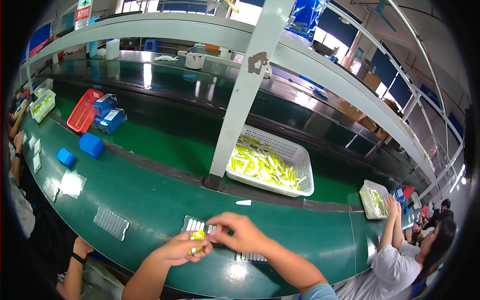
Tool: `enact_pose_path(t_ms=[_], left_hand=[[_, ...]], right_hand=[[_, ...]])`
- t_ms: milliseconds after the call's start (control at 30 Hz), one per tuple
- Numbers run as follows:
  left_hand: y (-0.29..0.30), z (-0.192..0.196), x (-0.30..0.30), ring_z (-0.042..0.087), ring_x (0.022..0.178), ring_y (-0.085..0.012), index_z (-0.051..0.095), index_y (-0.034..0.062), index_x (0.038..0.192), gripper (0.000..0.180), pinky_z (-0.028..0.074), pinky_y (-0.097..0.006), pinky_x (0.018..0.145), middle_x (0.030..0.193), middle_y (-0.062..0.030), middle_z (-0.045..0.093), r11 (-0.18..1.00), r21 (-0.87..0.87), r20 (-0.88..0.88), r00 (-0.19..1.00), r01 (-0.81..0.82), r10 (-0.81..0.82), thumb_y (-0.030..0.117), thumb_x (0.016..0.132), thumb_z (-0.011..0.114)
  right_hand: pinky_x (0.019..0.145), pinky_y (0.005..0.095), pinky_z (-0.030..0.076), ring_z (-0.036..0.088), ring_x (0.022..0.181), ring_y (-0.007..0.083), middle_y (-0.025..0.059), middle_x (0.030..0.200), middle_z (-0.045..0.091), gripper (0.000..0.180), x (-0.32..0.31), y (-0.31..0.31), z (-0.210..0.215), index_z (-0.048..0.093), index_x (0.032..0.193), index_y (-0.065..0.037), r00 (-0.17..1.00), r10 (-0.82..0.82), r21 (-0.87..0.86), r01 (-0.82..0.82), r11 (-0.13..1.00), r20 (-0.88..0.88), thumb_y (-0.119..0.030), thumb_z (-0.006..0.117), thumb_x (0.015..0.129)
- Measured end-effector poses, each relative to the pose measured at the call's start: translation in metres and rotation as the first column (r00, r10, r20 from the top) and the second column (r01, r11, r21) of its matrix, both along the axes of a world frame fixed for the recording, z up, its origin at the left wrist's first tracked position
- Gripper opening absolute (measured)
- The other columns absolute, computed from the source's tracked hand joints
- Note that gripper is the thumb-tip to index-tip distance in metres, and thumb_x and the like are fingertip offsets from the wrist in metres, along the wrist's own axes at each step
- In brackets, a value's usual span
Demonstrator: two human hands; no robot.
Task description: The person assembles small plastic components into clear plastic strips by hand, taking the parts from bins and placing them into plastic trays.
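My left hand point(176, 250) is closed around a small bunch of yellow-and-white plastic strips point(197, 241), held low over the green work surface. Just to its right, my right hand point(243, 233) has its thumb and fingertips pinched together; whatever is between them is too small to make out. Beneath both hands lies a clear slotted tray point(189, 223) with white strips in its slots, partly covered by my fingers. Another slotted tray point(251, 257) with white pieces sits under my right forearm. A lone white strip point(244, 202) rests beyond my right hand.
A white basket point(311, 175) heaped with yellow-and-white strips stands beyond my hands, beside an upright metal post point(235, 107). Left are a clear tray point(111, 223), blue blocks point(91, 145) and a red basket point(84, 111). A co-worker point(400, 260) reaches into another basket at right.
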State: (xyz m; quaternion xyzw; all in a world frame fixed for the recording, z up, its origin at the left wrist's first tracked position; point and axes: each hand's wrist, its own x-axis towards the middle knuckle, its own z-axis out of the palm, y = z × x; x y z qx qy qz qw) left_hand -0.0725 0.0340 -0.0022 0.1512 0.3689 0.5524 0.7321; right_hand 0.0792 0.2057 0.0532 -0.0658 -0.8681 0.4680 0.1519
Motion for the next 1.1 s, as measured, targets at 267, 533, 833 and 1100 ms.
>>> enact_pose_path(t_ms=[267,533,833,1100], left_hand=[[-0.005,0.018,-0.005,0.063,0.072,-0.0148,0.046,-0.0040,0.138,0.037,0.031,-0.020,0.047,0.126,-0.0278,0.063,0.976,0.130,-0.135,0.978,0.176,-0.158,0.009,0.103,0.046],[-0.008,0.007,-0.003,0.067,0.070,-0.0191,0.056,-0.0081,0.127,0.030,0.035,-0.021,0.046,0.115,-0.0295,0.067,0.989,0.141,-0.199,0.980,0.047,-0.018,0.007,0.102,0.050],[-0.004,-0.007,0.002,0.060,0.063,-0.0142,0.060,-0.0024,0.114,0.025,0.035,-0.021,0.046,0.091,-0.0165,0.068,0.980,0.167,-0.143,0.981,-0.110,0.134,0.018,0.104,0.052],[-0.009,-0.001,-0.004,0.057,0.057,-0.0135,0.058,0.0003,0.108,0.021,0.033,-0.021,0.042,0.084,-0.0148,0.067,0.967,0.236,0.031,0.995,-0.095,0.090,0.019,0.105,0.050]], right_hand=[[0.058,0.0265,0.046,0.055,0.064,0.0106,0.0029,0.076,0.060,0.016,0.008,-0.020,-0.009,0.075,0.101,-0.005,0.998,-0.009,-0.076,0.014,0.997,0.059,-0.013,0.076,0.087],[0.059,0.0202,0.042,0.053,0.068,0.0016,-0.0026,0.080,0.065,0.007,0.004,0.002,-0.025,0.071,0.095,-0.001,0.969,-0.244,-0.656,0.155,0.739,-0.046,-0.008,0.071,0.093],[0.059,0.0330,0.045,0.059,0.064,0.0231,0.0049,0.078,0.062,0.025,0.010,-0.007,-0.006,0.075,0.092,-0.007,0.893,0.156,0.500,0.086,0.862,-0.422,-0.003,0.083,0.068],[0.056,0.0298,0.041,0.053,0.062,0.0159,0.0007,0.078,0.060,0.028,0.014,-0.001,0.003,0.074,0.094,-0.008,0.843,0.333,0.776,0.146,0.614,-0.422,-0.008,0.075,0.066]])
